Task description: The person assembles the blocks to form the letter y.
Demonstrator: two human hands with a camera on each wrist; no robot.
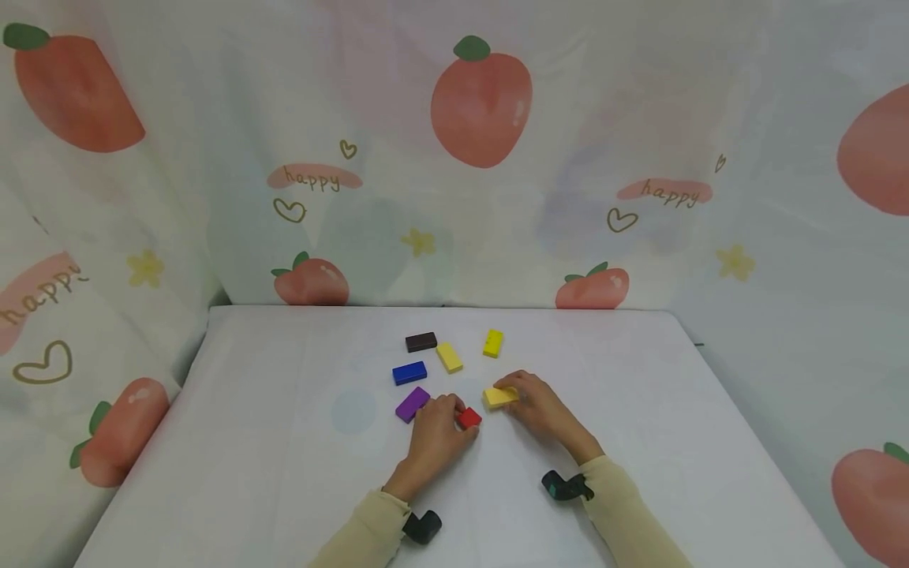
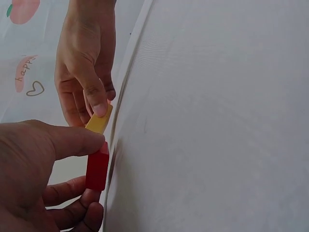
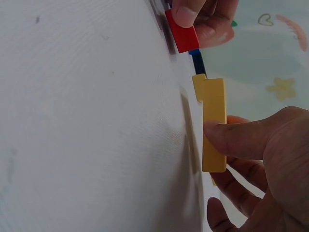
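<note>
My left hand (image 1: 436, 434) pinches a red block (image 1: 469, 418) between thumb and fingers, close over the white table. To its right, my right hand (image 1: 538, 406) holds a yellow block (image 1: 500, 397), thumb on its near face in the right wrist view. The two held blocks are a short gap apart in the head view. A purple block (image 1: 413, 404) lies just beyond the left hand, partly covered by it. Past that are a blue block (image 1: 409, 373), a pale yellow block (image 1: 449, 357), a dark brown block (image 1: 421, 341) and a brighter yellow block (image 1: 493, 343) with small marks.
The white table (image 1: 248, 442) ends at a back edge against a curtain (image 1: 490, 237) printed with peaches, hearts and lettering. A black wrist camera (image 1: 424, 527) sits at the left sleeve, another wrist camera (image 1: 566, 486) at the right sleeve.
</note>
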